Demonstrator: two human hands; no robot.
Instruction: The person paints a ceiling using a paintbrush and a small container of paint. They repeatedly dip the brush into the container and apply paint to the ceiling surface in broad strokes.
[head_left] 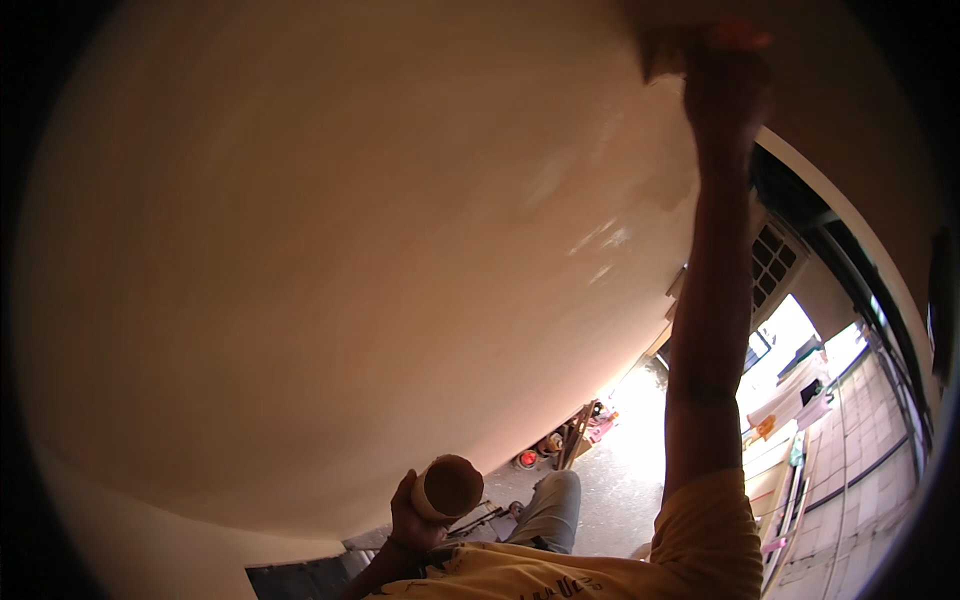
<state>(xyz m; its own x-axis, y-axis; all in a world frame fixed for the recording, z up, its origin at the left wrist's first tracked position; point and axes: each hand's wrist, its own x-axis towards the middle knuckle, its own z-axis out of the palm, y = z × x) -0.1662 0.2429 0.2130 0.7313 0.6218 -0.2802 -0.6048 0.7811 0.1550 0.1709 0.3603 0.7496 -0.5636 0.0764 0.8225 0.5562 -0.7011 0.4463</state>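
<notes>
My right hand [735, 90] is raised high at the upper right, closed around what looks like a paintbrush [663, 52] with a dark head and a red part. Shadow and motion blur its outline. The dark head is against or very near the large cream wall [350, 250]. Down near my waist, my left hand [408, 520] grips a round, pale, open-topped container [450, 487] by its side. Its inside looks brownish, and what it holds cannot be made out. Pale shiny streaks [600, 240] mark the wall below my right hand.
On the floor by the wall's foot stand a small red-topped can [527, 459] and wooden pieces [573, 435]. Cloths [790, 400] hang at the right, above a tiled surface [850, 480]. Beyond my right arm is a dark grille [772, 262]. Bright light washes out the floor.
</notes>
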